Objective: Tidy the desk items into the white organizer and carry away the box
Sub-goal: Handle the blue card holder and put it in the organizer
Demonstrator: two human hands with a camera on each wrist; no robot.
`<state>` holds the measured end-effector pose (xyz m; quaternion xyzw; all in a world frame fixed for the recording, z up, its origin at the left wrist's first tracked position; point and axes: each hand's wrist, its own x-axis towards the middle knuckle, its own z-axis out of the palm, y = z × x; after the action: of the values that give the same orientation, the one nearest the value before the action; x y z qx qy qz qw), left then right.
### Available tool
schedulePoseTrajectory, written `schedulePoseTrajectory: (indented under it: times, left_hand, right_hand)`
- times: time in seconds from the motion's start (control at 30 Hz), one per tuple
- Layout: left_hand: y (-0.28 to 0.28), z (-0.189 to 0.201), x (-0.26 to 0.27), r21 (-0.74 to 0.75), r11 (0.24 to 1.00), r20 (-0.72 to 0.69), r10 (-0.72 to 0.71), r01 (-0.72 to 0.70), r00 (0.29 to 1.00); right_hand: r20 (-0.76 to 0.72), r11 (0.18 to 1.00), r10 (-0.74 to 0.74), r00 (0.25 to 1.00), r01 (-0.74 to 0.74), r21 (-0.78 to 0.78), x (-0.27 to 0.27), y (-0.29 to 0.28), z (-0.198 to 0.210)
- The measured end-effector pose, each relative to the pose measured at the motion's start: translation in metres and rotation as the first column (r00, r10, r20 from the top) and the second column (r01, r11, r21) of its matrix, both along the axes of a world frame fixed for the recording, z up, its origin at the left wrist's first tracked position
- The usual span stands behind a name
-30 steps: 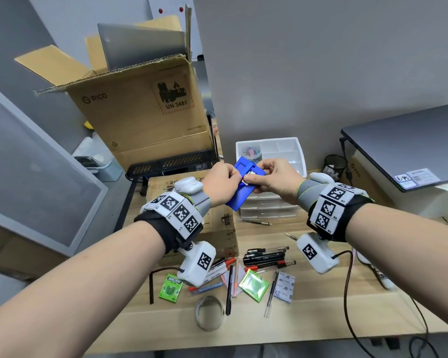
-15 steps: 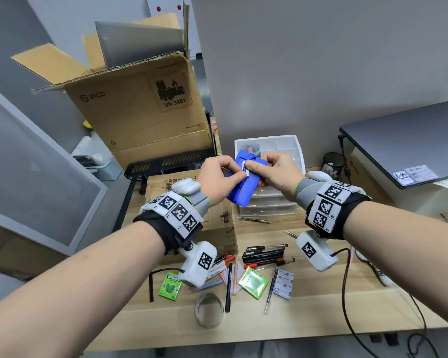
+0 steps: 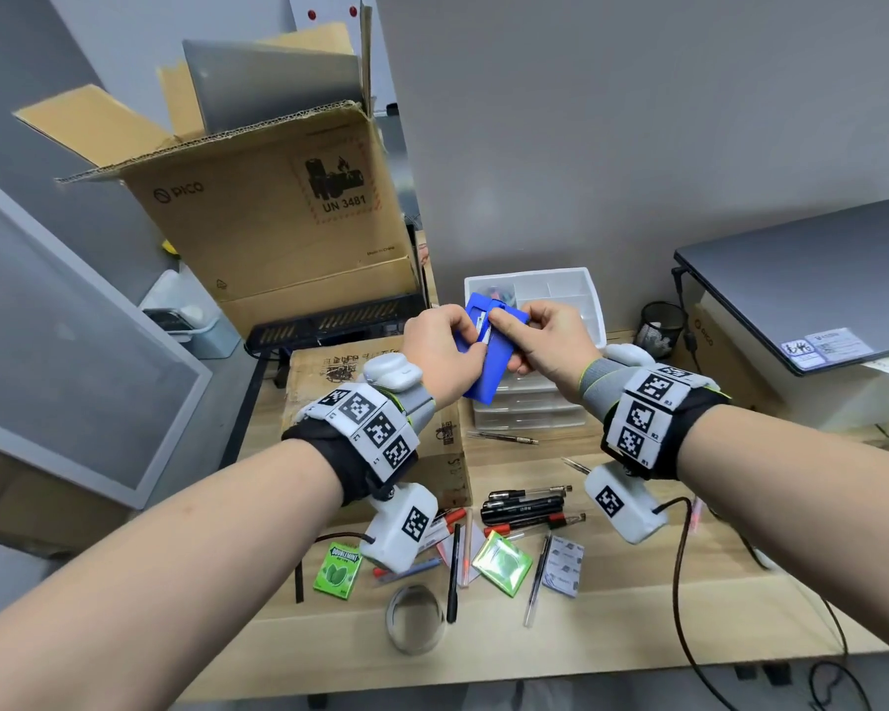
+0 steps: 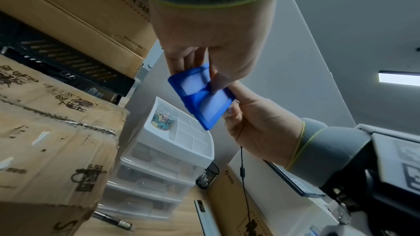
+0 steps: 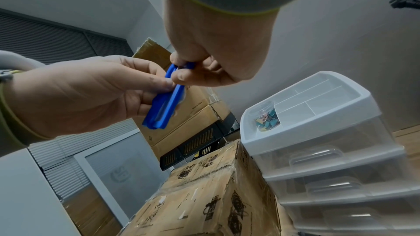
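A blue card holder (image 3: pixel 494 369) with a white card in its window is held in the air by both hands, in front of the white organizer (image 3: pixel 583 287). My left hand (image 3: pixel 463 343) grips its left side, thumb on the face. My right hand (image 3: pixel 514 336) pinches its upper right part, thumb on the white card. In the left wrist view the blue holder (image 4: pixel 200 96) shows two pieces fanned apart above the organizer (image 4: pixel 172 150). In the right wrist view the holder (image 5: pixel 164 105) is edge-on. A taped cardboard box (image 3: pixel 340 372) sits under my left wrist.
A big open PICO carton (image 3: pixel 257 223) with a laptop in it stands at the back left. Pens (image 3: pixel 524 508), a gum pack (image 3: pixel 337 569), a green packet (image 3: pixel 501 561), a tape roll (image 3: pixel 414 615) and a wipes packet (image 3: pixel 563 561) lie on the desk front. A closed laptop (image 3: pixel 801 284) is at the right.
Both hands keep hold of the blue holder. It has turned a little more face-up and its two pieces have spread slightly; the right thumb now presses on the white card.
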<state>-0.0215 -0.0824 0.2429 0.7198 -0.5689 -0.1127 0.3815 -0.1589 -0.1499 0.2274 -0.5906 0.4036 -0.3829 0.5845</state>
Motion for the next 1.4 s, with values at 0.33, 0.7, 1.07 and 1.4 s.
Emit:
schedulePoseTrajectory:
  times: [0.33, 0.7, 1.07, 1.4]
  left_hand:
    - [-0.013, -0.008, 0.003, 0.024, 1.000, -0.041, -0.009, 0.010, 0.999]
    - [-0.032, -0.013, 0.015, 0.154, 0.987, -0.340, 0.019, 0.036, 0.940]
    - [-0.059, -0.041, 0.018, 0.296, 0.927, -0.219, -0.171, 0.232, 0.961]
    - [-0.105, -0.042, 0.011, 0.165, 0.979, -0.184, -0.087, 0.118, 0.979]
  right_hand:
    - [-0.016, 0.998, 0.009, 1.000, -0.008, 0.059, 0.004, -0.011, -0.004]
    - [-0.036, 0.976, 0.112, 0.993, -0.103, 0.189, -0.001, -0.027, -0.022]
    - [-0.363, 0.976, 0.178, 0.915, -0.213, -0.056, -0.012, -0.061, -0.047]
    - [-0.598, 0.929, 0.099, 0.795, -0.289, -0.230, -0.023, -0.124, -0.027]
